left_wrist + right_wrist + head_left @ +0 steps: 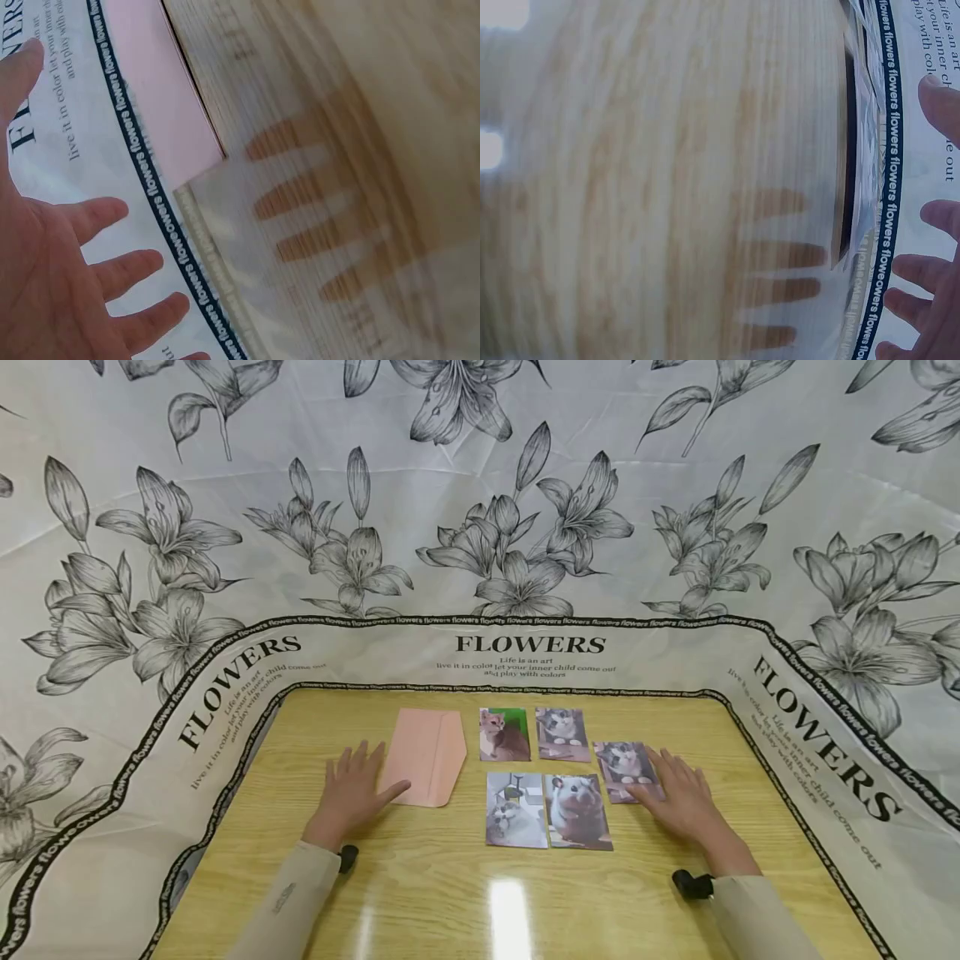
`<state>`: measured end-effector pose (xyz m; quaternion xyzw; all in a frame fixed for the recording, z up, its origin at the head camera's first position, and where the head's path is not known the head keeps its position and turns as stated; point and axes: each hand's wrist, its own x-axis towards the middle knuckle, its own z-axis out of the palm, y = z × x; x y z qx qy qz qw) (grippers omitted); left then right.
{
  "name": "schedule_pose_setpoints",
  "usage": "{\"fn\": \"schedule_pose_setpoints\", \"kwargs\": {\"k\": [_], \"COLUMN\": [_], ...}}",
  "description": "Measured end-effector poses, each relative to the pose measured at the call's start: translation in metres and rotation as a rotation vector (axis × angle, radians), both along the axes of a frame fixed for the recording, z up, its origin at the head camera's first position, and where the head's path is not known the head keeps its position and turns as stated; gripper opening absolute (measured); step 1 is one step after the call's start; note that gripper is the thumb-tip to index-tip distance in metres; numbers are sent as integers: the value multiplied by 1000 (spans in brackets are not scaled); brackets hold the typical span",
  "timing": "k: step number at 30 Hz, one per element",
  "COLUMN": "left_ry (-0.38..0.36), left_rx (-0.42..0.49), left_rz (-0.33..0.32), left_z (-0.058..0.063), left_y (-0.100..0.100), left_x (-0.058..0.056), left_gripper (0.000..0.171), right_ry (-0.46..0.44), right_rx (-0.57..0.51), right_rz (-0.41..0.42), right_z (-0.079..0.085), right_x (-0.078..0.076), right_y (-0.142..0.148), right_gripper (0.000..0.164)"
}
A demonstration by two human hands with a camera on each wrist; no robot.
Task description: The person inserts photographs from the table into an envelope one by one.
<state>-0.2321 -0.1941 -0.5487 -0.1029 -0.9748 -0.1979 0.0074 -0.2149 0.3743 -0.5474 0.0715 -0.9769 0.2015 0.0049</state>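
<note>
My left hand has its fingers spread at the left edge of a pink envelope, its thumb overlapping the lower left corner in the head view. The envelope lies with its pointed flap toward the right. Over on the other side, my right hand is also spread, fingertips and thumb at the edge of a cat photo card. A similar cat card lies just behind it, beside a brown cat card with green. In front are a pale cat card and a hamster card.
All of this lies on a glossy wood-grain table that reflects light and the hands. A white cloth printed with grey lilies and the word FLOWERS surrounds the table at the back and both sides. Each wrist carries a small black device.
</note>
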Motion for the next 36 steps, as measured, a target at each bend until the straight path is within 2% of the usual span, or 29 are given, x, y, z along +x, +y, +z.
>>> {"fn": "schedule_pose_setpoints", "kwargs": {"k": [9,13,17,26,32,36], "left_ry": [-105,-103,-97,-132,-112,-93], "left_rx": [-58,-105,-144,-151,-178,-178], "left_rz": [65,112,153,213,232,246], "left_z": [-8,-8,-8,-10,-8,-5], "left_y": [18,28,37,50,55,57], "left_x": [-17,-20,-20,-19,-17,-17], "left_gripper": [107,110,114,122,119,121], "right_ry": [-30,-40,-50,-50,-28,-25], "right_rx": [-3,-14,-11,8,30,7], "right_rz": [-30,-49,-75,-131,-161,-173], "right_z": [-6,-8,-10,-12,-16,-18], "right_x": [-5,-6,-7,-7,-7,-7], "right_y": [1,1,1,0,3,4], "right_gripper": [92,95,98,100,103,104]}}
